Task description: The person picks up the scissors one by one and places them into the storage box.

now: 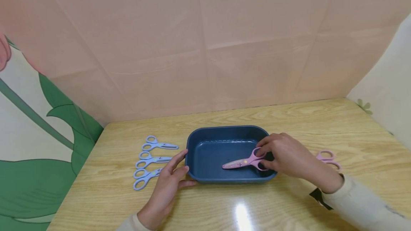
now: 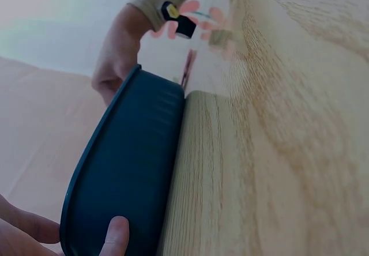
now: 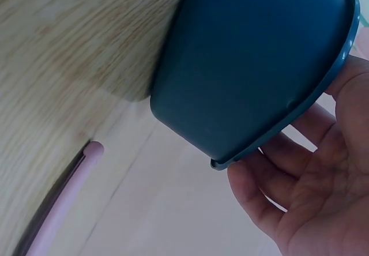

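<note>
A dark blue rectangular container (image 1: 229, 180) stands on the wooden table. My left hand (image 1: 167, 184) holds its near left corner, thumb on the front wall and fingers at the left end; the left wrist view shows a fingertip against the outer wall (image 2: 132, 152). My right hand (image 1: 285, 154) reaches over the right rim and pinches pink scissors (image 1: 240, 163) at the handle loops. Their blades point left inside the container. From the right wrist view, the container wall (image 3: 248, 66) hides the fingertips and the scissors.
Several pairs of blue scissors (image 1: 155, 159) lie stacked in a column left of the container, the nearest partly behind my left hand. More pink scissors (image 1: 325, 154) lie on the table at the right, partly behind my right forearm. A peach-coloured backdrop (image 1: 205, 63) rises behind the table.
</note>
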Available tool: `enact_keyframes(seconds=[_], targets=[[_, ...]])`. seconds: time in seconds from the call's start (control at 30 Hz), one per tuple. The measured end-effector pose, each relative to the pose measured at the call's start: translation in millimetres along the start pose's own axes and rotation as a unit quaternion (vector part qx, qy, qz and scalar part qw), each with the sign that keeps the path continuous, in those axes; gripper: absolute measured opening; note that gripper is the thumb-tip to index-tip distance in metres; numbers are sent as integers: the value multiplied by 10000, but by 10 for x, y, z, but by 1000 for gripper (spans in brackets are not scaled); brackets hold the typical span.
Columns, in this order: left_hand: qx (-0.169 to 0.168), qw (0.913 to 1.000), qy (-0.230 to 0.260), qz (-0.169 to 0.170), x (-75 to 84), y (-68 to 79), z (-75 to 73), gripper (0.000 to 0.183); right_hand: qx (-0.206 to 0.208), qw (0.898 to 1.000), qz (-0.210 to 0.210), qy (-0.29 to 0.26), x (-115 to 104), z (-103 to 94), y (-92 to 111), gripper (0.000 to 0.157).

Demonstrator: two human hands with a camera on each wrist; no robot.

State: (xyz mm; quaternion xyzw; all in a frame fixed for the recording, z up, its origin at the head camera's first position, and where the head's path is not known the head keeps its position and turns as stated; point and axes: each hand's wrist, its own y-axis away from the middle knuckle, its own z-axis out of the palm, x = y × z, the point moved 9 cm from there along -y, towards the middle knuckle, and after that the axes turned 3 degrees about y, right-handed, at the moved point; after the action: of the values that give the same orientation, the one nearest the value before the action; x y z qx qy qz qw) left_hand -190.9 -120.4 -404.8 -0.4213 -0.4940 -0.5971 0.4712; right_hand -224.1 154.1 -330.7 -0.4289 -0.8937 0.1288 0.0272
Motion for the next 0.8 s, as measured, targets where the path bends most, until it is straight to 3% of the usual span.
enact_keyframes(seconds=[0.37, 0.8], targets=[[16, 10000, -36, 10, -3, 0, -1, 54, -182, 9998, 27, 22, -6, 34, -18, 18], [47, 9999, -115, -56, -11, -3, -4, 54, -84, 9996, 48, -284, 59, -71, -14, 22]])
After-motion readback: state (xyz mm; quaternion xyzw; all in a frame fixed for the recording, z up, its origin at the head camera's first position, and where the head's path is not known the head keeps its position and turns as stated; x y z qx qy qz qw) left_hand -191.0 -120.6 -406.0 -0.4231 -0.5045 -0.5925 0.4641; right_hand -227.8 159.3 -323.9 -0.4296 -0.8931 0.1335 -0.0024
